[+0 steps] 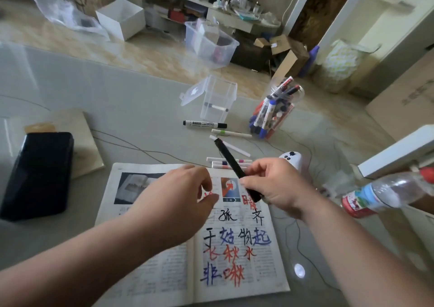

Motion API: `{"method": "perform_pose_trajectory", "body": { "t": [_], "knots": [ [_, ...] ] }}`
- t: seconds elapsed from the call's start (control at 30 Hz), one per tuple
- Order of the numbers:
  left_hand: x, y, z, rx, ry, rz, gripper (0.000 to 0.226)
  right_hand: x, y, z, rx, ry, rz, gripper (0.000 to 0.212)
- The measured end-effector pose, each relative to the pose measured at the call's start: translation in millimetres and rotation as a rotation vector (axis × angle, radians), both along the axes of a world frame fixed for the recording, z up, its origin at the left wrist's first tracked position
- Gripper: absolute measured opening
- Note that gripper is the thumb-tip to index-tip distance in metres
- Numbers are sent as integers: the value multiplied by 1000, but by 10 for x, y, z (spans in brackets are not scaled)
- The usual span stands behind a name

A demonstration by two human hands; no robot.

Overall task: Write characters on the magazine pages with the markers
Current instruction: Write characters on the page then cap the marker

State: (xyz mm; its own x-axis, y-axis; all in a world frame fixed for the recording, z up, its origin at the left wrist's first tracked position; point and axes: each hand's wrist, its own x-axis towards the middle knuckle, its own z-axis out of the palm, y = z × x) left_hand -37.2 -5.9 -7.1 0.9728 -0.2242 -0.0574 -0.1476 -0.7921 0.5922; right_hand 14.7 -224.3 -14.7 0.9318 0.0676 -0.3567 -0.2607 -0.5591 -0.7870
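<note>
Two hands are recorded above the open magazine (164,271), which lies flat on the worktop (141,123) directly in front of the person. The right hand (270,184) is closed round a black marker (229,156), gripped low on the barrel. The barrel is tilted, its far end raised and pointing away over the loose pens (231,133) beyond the magazine, its near end lowered toward the top of the right-hand page (265,266). Whether a cap is fitted cannot be told. The left hand (185,189) hovers over the middle of the magazine, just beside the right hand. Its fingers are loosely curled and nothing is seen to be held in it.

Rows of characters in black, blue and red are found across the right-hand page. No handwriting is noted on the visible part of the left-hand page. The work on the right page is therefore judged to be well advanced, and the step in hand is judged to be the readying of the marker between characters, not a stroke in progress, since no tip is seen on the paper.

For the next move, the tip must be exposed if it is capped, and the marker turned into a writing grip. An unmarked patch must then be chosen, of which little is left on the right page. The paper would best be steadied by the left hand. Spare markers are noted in a clear jar (272,114), well apart from the hands.
</note>
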Motion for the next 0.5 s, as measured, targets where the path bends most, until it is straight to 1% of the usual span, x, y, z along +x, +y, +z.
{"method": "perform_pose_trajectory", "body": {
  "t": [0.07,0.13,0.17,0.23,0.3,0.37,0.43,0.5],
  "knots": [
    [-63,-45,-1,-66,83,0,17,-399,-53,61,342,140,-111,9],
    [-139,-94,-16,-135,163,-35,17,-726,-101,117,578,198,-134,10],
    [-187,-116,-15,-162,194,-67,18,-843,-126,125,661,199,-132,9],
    [-293,-162,-9,-228,267,-155,21,-1022,-146,140,717,173,-110,8],
    [-409,-202,7,-295,339,-250,20,-1145,-131,103,690,120,-73,7],
    [-528,-235,16,-315,383,-312,13,-1254,-102,47,649,78,-1,8],
    [-615,-261,-32,-254,356,-324,7,-1351,-109,-25,674,72,21,10],
    [-683,-278,-88,-180,322,-320,8,-1429,-145,-54,757,110,-38,12]
  ]
}}
